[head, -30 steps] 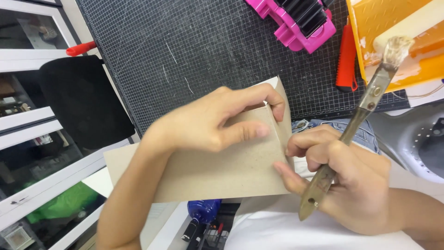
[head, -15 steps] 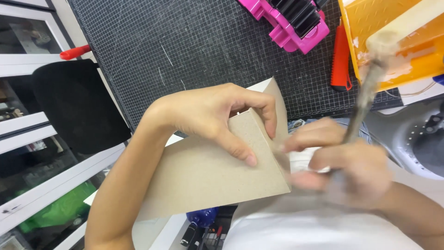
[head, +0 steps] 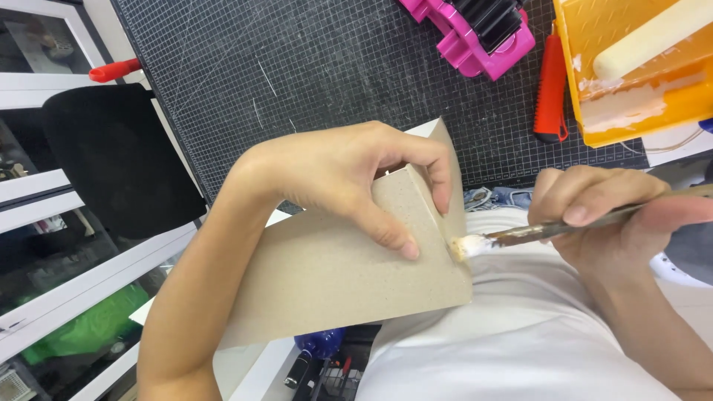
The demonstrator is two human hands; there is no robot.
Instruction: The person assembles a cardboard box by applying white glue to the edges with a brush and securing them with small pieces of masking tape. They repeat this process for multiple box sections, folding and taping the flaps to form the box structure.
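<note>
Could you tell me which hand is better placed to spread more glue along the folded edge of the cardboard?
The right hand. It holds the brush, whose white-coated tip touches the cardboard at its folded edge. The left hand grips the cardboard, thumb pressed on its face, steadying it.

I see bare cutting mat (head: pixel 297 67) open toward eleven o'clock; at one o'clock a pink rack (head: pixel 475 33), red knife (head: pixel 551 82) and orange tray (head: pixel 631 82) block passage.
</note>
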